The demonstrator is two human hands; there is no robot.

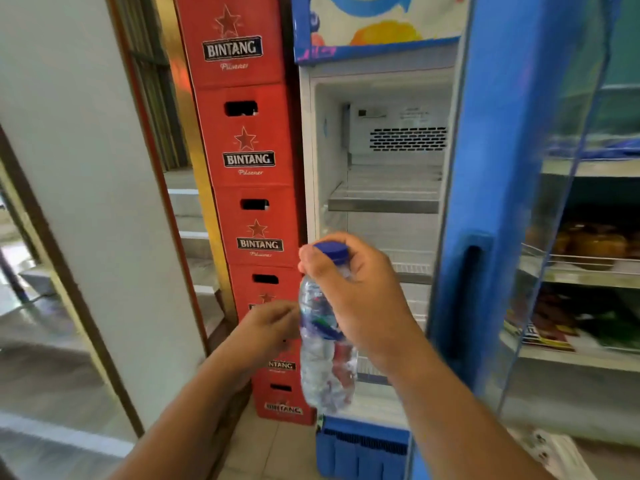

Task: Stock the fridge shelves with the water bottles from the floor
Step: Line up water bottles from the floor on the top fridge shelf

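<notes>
Right grip point(356, 296) holds water bottle point(325, 368) neck; long axis near-vertical, cap up.

Red Bintang crates point(247, 150) stand stacked beside a white wall point(86, 168), on a pale tiled floor point(277, 448)

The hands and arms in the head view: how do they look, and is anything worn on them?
The left hand and right hand are bare: no gloves, rings or watch show. The left forearm and right forearm are bare too; no sleeve is in view.
</notes>
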